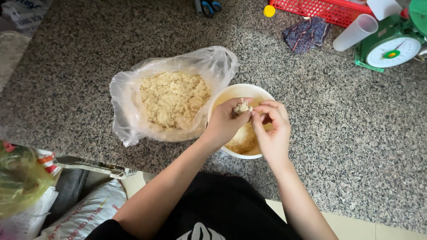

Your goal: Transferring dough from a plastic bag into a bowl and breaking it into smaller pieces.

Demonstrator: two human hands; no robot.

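Head view looks straight down on a speckled granite counter (338, 133) where both hands meet over a white bowl (222, 95). The left hand (224, 122) pinches a small pale lump of shredded, fibrous stuff (243, 107) between thumb and fingertips, and the right hand (272, 129) closes its fingertips on the same lump from the other side, so the two hands are together and clamped on it, just above the bowl's far rim. Holding it there seems sensible: anything that crumbles off drops into the bowl, which already holds a yellowish heap (243, 138) of similar material in its lower part.

Just beside the bowl, touching it on the left, sits a clear plastic bag (126, 102) with its mouth rolled open and spread wide, full of the same pale shredded stuff (173, 98); the open mouth keeps it within easy reach of the left hand.

Well apart at the far edge of the counter are a green dial scale (391, 51), a translucent cup lying on its side (356, 32), a red plastic basket (327, 10), a dark patterned cloth (307, 33) and a small yellow ball (269, 10). Below the counter's near edge, at the left, lie a printed sack (84, 213) and a yellowish bag (20, 178).
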